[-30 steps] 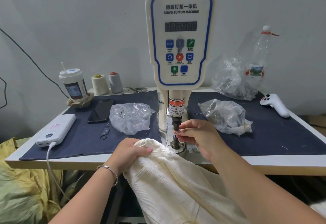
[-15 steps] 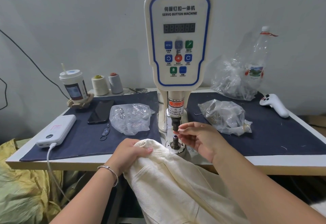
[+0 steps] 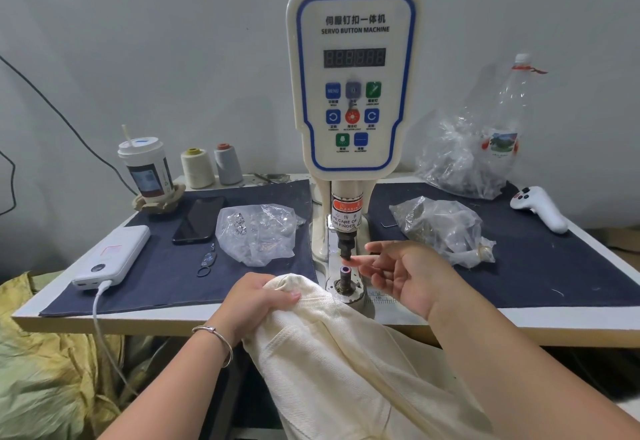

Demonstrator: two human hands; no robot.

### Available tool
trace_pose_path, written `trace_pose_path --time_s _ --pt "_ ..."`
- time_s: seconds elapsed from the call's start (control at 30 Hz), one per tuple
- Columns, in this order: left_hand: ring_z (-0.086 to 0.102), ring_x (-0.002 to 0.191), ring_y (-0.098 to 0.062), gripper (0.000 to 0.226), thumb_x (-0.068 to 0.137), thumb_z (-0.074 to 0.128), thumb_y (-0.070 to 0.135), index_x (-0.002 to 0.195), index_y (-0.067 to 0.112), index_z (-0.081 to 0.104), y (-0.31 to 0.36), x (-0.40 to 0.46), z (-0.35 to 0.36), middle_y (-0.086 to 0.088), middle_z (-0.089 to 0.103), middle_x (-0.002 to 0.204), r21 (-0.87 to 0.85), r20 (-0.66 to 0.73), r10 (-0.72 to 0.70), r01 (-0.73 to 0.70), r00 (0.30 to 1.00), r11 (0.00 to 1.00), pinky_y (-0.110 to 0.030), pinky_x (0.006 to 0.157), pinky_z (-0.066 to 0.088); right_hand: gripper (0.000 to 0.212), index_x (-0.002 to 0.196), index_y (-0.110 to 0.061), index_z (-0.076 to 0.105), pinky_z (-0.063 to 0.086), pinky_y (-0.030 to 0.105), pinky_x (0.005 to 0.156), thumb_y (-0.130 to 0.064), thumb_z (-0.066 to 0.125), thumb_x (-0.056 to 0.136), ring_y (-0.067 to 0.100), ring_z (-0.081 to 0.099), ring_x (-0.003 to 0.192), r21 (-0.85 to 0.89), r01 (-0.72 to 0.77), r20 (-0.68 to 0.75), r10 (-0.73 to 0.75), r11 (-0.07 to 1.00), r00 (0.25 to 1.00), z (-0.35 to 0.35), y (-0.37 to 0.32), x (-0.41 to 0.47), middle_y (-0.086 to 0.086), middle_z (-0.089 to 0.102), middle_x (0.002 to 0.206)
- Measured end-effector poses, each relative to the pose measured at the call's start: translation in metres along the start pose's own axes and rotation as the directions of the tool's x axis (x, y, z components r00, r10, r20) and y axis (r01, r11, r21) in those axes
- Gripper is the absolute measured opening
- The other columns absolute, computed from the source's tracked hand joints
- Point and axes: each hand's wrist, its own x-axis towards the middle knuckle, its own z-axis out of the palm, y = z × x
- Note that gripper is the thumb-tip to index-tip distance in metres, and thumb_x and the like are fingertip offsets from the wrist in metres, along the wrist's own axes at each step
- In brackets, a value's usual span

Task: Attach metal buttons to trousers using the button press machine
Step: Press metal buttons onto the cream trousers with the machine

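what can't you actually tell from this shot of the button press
Head view only:
- Upper punch tip: the right hand has a fingertip right at it, so whether a button is loaded is unclear.
- Lower die top: too small to see any part seated.
- Trousers: waistband under the left hand, legs cut off by the bottom edge.
- Display: digits unreadable.

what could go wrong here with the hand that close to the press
1. The right hand has a fingertip right beside the upper punch; if the machine cycled now, it could be pinched.
2. The trousers, gripped by the left hand, lie beside the lower die, not over it, so a press would miss the fabric.
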Motion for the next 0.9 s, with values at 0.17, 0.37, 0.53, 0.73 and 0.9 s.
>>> trace_pose_path --time_s 0.17,0.37,0.53,0.73,0.9 --pt "0.056 0.063 -0.018 0.028 0.059 0.078 0.030 0.071 0.008 0.066 0.000 -0.001 0.000 -0.007 0.060 0.067 0.000 0.003 0.008 -0.008 1.000 1.000 -0.027 0.062 0.044 0.028 0.094 0.001 0.059 0.047 0.019 0.039 0.018 0.040 0.080 0.018 0.064 0.049 0.003 0.011 -0.006 -0.011 1.000 1.000 0.003 -0.001 -0.003 0.028 0.071 0.086" --pt "0.057 0.061 -0.017 0.026 0.059 0.078 0.031 0.068 0.011 0.065 -0.001 0.000 0.000 -0.005 0.061 0.065 0.008 -0.002 0.002 -0.002 1.000 1.000 -0.025 0.060 0.044 0.026 0.091 -0.001 0.060 0.046 0.019 0.038 0.015 0.044 0.079 0.015 0.061 0.045 -0.011 0.043 -0.035 -0.044 0.999 0.998 0.006 0.000 -0.001 0.029 0.070 0.094" --pt "0.060 0.062 -0.015 0.021 0.059 0.078 0.030 0.065 0.013 0.068 0.001 -0.002 -0.001 -0.003 0.064 0.065 0.001 -0.004 -0.014 0.014 1.000 1.000 -0.025 0.061 0.047 0.025 0.095 -0.002 0.059 0.045 0.020 0.040 0.010 0.046 0.078 0.016 0.059 0.048 0.022 0.069 -0.005 -0.069 0.997 0.998 0.004 0.002 -0.006 0.028 0.070 0.096" --pt "0.065 0.073 -0.020 0.047 0.060 0.080 0.029 0.089 -0.007 0.069 0.008 0.002 -0.008 -0.007 0.070 0.077 0.021 0.052 -0.116 0.115 0.992 0.993 -0.033 0.074 0.051 0.012 0.095 0.000 0.062 0.046 0.026 0.053 0.001 0.052 0.089 0.022 0.061 0.063 -0.314 0.294 -0.094 -0.337 0.903 0.937 0.000 0.014 -0.023 0.011 0.074 0.077" --pt "0.064 0.079 -0.022 0.036 0.069 0.079 0.023 0.090 -0.004 0.070 0.013 0.009 -0.012 -0.010 0.069 0.083 0.055 0.139 -0.201 0.195 0.970 0.979 -0.032 0.078 0.054 0.007 0.073 -0.024 0.060 0.043 0.026 0.052 -0.020 0.056 0.077 0.009 0.054 0.055 -0.657 0.698 0.309 -0.744 0.283 0.592 0.048 0.050 -0.051 -0.006 0.061 0.062"
